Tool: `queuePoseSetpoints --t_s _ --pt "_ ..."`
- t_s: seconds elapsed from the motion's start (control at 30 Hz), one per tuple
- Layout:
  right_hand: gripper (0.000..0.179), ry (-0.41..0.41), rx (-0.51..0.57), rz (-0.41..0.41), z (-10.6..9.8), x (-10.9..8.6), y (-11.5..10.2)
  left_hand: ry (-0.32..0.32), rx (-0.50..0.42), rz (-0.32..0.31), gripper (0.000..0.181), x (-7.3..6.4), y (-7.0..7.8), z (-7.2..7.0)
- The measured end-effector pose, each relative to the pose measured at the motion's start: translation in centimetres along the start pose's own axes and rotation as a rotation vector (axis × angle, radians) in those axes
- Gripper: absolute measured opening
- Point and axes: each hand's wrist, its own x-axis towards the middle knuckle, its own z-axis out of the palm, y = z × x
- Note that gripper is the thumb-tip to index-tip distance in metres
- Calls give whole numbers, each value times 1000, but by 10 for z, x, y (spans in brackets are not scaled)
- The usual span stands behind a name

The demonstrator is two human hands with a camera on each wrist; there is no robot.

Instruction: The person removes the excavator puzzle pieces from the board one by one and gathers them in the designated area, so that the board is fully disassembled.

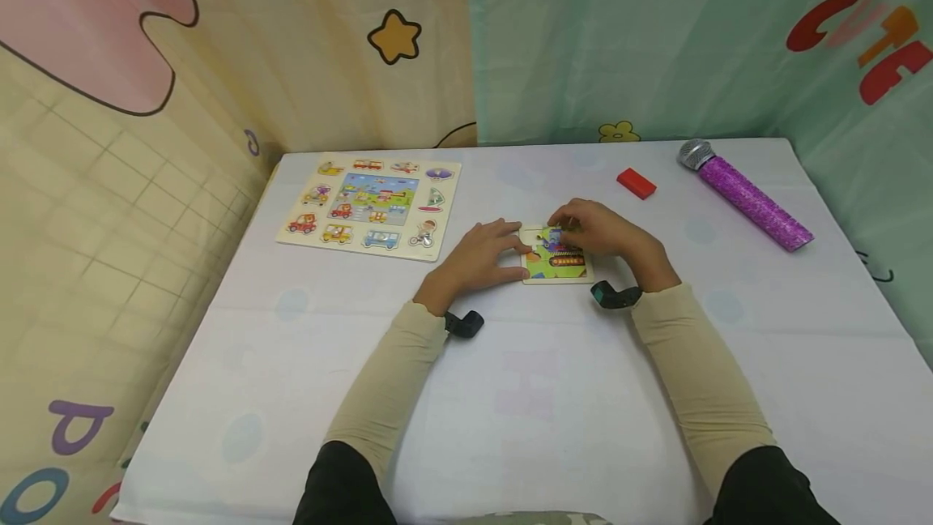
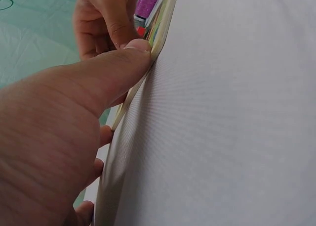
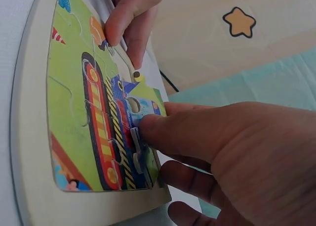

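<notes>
A small square picture puzzle in a pale, wood-like frame (image 3: 34, 137), showing a tracked digger on bright green, lies face up on a white-covered table (image 1: 539, 395), between the person's two hands. The left hand (image 1: 477, 253) is spread, not clenched, its thumb and fingertips touching the frame's left side. The right hand (image 1: 603, 229) pinches a small dark-blue puzzle piece (image 3: 142, 149) between thumb and fingers; the piece sits raised and tilted over the picture, partly hidden. Both look light, thin and stiff, with a smooth printed face that may slide under a fingertip; the piece is probably best taken by its cut edges, the frame by its plain border, kept level so loose pieces stay put. Farther off are a pale board of colourful vehicles (image 1: 440, 241) at left, and a red block (image 1: 636, 183) and glittery purple microphone (image 1: 754, 201) at right.
</notes>
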Motion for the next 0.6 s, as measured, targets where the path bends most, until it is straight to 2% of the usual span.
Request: queuePoseSetpoints --t_s 0.17,0.33,0.47,0.6 --pt "16 29 21 13 2 1 2 0 5 3 46 0 1 0" --pt "6 35 92 71 -2 -3 2 1 9 4 45 1 1 -1" --pt "5 0 177 80 -8 -8 0 -5 6 1 45 1 1 -1" --pt "6 -40 214 72 -10 -11 2 -10 6 0 46 1 0 -1"
